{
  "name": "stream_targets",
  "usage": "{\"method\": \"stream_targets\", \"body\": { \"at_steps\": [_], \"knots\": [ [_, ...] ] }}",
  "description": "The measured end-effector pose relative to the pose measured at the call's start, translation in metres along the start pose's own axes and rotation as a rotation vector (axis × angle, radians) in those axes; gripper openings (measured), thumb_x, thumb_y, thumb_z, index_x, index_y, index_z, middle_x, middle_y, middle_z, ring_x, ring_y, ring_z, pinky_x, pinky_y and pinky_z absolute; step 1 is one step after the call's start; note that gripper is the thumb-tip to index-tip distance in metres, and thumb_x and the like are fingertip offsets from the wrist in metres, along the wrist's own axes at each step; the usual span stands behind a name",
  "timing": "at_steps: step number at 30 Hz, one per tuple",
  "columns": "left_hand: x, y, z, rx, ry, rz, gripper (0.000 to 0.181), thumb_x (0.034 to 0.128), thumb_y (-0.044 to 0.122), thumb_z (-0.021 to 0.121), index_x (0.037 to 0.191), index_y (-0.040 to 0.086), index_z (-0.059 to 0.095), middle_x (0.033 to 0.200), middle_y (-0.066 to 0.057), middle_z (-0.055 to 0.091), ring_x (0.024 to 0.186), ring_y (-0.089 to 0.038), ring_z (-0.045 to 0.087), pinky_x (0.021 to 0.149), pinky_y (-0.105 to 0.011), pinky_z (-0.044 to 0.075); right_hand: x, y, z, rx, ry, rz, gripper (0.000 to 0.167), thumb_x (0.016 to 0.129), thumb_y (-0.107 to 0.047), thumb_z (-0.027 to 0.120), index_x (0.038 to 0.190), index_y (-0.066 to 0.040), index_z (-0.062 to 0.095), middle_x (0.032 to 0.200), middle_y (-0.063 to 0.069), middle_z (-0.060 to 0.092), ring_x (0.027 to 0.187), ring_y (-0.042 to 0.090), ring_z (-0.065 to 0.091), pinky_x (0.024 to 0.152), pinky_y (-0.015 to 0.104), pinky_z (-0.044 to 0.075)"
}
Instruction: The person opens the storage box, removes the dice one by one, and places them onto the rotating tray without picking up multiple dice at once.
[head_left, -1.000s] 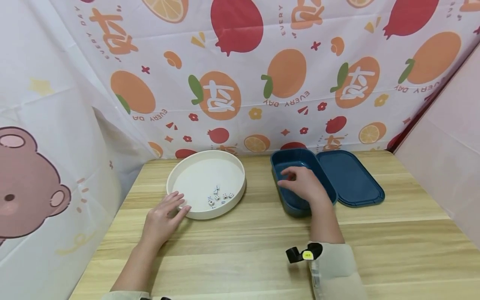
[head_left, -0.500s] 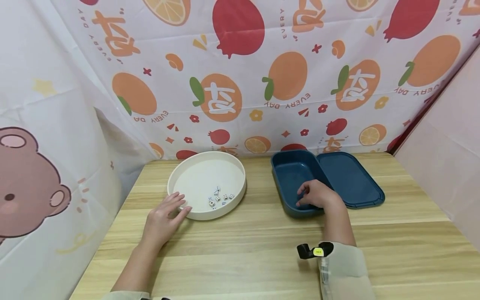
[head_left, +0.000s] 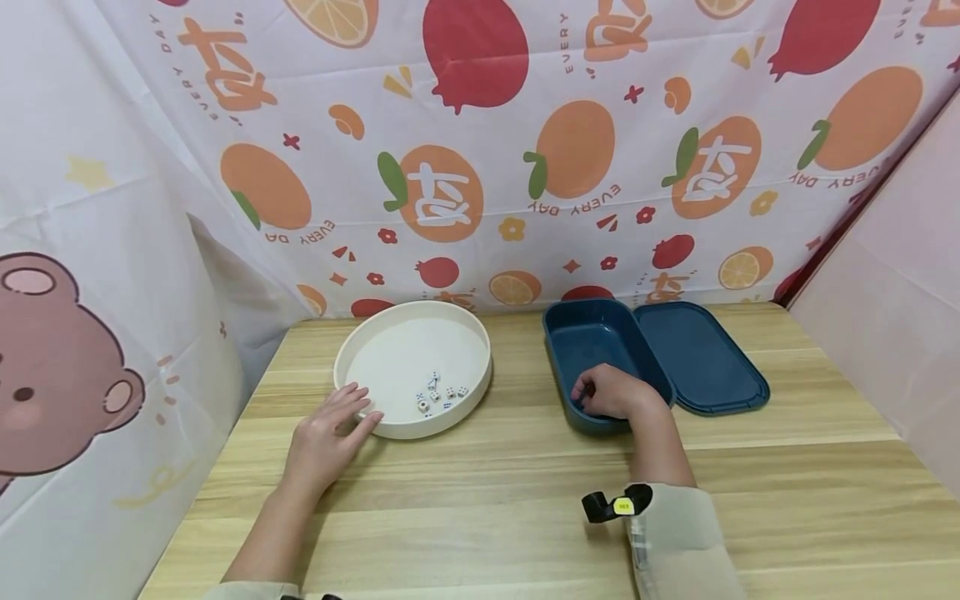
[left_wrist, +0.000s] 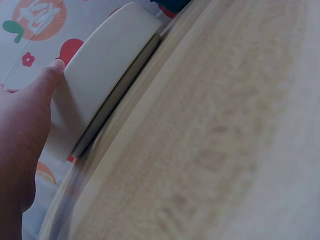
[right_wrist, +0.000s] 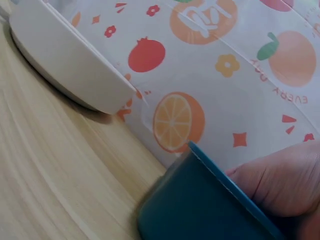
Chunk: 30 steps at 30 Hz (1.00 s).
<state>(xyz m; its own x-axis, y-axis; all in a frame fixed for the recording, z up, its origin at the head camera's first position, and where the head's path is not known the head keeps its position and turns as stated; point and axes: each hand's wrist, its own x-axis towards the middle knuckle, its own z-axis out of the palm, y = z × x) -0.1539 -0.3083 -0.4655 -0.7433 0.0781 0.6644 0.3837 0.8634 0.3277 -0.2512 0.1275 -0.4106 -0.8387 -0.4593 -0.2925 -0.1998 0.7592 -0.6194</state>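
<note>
A round white tray with several small white dice near its front side stands on the table. My left hand rests against the tray's left front rim, thumb and fingers spread; in the left wrist view the thumb touches the tray's upper edge. My right hand reaches into the near end of a deep blue box, fingers bent downward. The box wall hides those fingertips in the right wrist view, and whether they pinch anything does not show.
A flat blue lid lies against the box's right side. Behind the wooden table hangs a fruit-print cloth, and a bear-print cloth closes off the left side.
My right hand first shifts toward the near right of the box, then a little left and lower, with its fingers more curled. The left hand, tray and dice have stayed put.
</note>
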Motion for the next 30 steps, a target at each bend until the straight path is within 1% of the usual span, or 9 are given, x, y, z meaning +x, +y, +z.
{"method": "stream_targets", "body": {
  "at_steps": [1, 3, 8, 10, 15, 19, 22, 24, 30],
  "knots": [
    [0.000, 0.000, 0.000, -0.001, 0.001, 0.001, 0.032, 0.0732, 0.017, 0.085, 0.101, 0.003, 0.077, 0.113, -0.011, 0.073, 0.116, -0.032, 0.064, 0.113, -0.037, 0.042, 0.000, -0.001, 0.000, -0.003, -0.001, -0.013, 0.016, 0.086, 0.000, 0.063, 0.096, -0.011, 0.070, 0.086, 0.003, 0.062, 0.082, 0.018, 0.054, 0.070, 0.026, 0.047],
    [0.000, 0.000, 0.000, -0.001, 0.003, 0.003, 0.032, 0.0731, 0.017, 0.085, 0.101, 0.003, 0.077, 0.113, -0.011, 0.073, 0.116, -0.032, 0.065, 0.112, -0.038, 0.043, 0.000, -0.002, 0.000, -0.002, 0.002, -0.011, 0.015, 0.086, -0.001, 0.064, 0.097, -0.011, 0.070, 0.088, 0.003, 0.063, 0.083, 0.018, 0.054, 0.071, 0.026, 0.047],
    [-0.001, 0.001, 0.001, 0.001, 0.004, 0.007, 0.032, 0.0734, 0.017, 0.085, 0.102, 0.003, 0.077, 0.113, -0.011, 0.073, 0.116, -0.032, 0.065, 0.113, -0.036, 0.042, -0.006, 0.001, -0.005, 0.003, 0.022, 0.094, 0.017, 0.085, -0.007, 0.073, 0.100, -0.011, 0.069, 0.087, 0.006, 0.061, 0.079, 0.019, 0.055, 0.067, 0.027, 0.047],
    [-0.001, 0.001, 0.000, 0.004, 0.003, 0.005, 0.032, 0.0735, 0.017, 0.085, 0.102, 0.003, 0.077, 0.113, -0.011, 0.074, 0.116, -0.031, 0.064, 0.114, -0.034, 0.041, -0.008, 0.003, -0.006, 0.003, 0.016, 0.115, 0.018, 0.085, -0.008, 0.074, 0.102, -0.011, 0.069, 0.087, 0.006, 0.061, 0.079, 0.019, 0.054, 0.066, 0.026, 0.047],
    [-0.002, 0.001, 0.000, 0.007, -0.002, -0.002, 0.032, 0.0736, 0.018, 0.085, 0.102, 0.004, 0.077, 0.113, -0.010, 0.074, 0.116, -0.031, 0.064, 0.115, -0.033, 0.040, -0.007, 0.003, -0.003, 0.008, -0.017, 0.097, 0.017, 0.088, -0.002, 0.066, 0.102, -0.012, 0.069, 0.086, 0.005, 0.060, 0.081, 0.020, 0.054, 0.067, 0.026, 0.045],
    [-0.002, 0.002, 0.000, 0.006, 0.001, 0.001, 0.032, 0.0737, 0.018, 0.085, 0.101, 0.003, 0.077, 0.113, -0.010, 0.074, 0.116, -0.031, 0.064, 0.113, -0.037, 0.042, -0.004, 0.002, 0.000, -0.001, -0.023, 0.078, 0.020, 0.090, 0.002, 0.060, 0.099, -0.012, 0.070, 0.087, 0.005, 0.061, 0.085, 0.020, 0.054, 0.070, 0.026, 0.045],
    [-0.002, 0.002, 0.001, 0.003, 0.008, 0.009, 0.032, 0.0736, 0.017, 0.085, 0.101, 0.003, 0.077, 0.112, -0.011, 0.074, 0.116, -0.031, 0.065, 0.113, -0.037, 0.042, -0.002, 0.002, 0.002, -0.023, -0.014, 0.050, 0.021, 0.090, 0.004, 0.058, 0.097, -0.011, 0.070, 0.087, 0.006, 0.062, 0.085, 0.020, 0.054, 0.073, 0.028, 0.046],
    [-0.002, 0.001, 0.001, -0.003, 0.012, 0.014, 0.032, 0.0735, 0.017, 0.085, 0.101, 0.003, 0.077, 0.112, -0.011, 0.074, 0.115, -0.031, 0.065, 0.114, -0.035, 0.041, -0.001, 0.001, 0.002, -0.037, -0.007, 0.031, 0.021, 0.090, 0.005, 0.057, 0.096, -0.011, 0.070, 0.088, 0.006, 0.063, 0.085, 0.020, 0.054, 0.076, 0.029, 0.046],
    [-0.003, 0.001, 0.002, -0.010, 0.014, 0.019, 0.031, 0.0733, 0.016, 0.085, 0.101, 0.003, 0.077, 0.111, -0.011, 0.074, 0.115, -0.031, 0.065, 0.115, -0.032, 0.040, 0.001, 0.001, 0.005, -0.037, -0.006, 0.021, 0.021, 0.091, 0.005, 0.056, 0.097, -0.011, 0.069, 0.088, 0.005, 0.062, 0.087, 0.020, 0.054, 0.079, 0.031, 0.047]
  ]
}}
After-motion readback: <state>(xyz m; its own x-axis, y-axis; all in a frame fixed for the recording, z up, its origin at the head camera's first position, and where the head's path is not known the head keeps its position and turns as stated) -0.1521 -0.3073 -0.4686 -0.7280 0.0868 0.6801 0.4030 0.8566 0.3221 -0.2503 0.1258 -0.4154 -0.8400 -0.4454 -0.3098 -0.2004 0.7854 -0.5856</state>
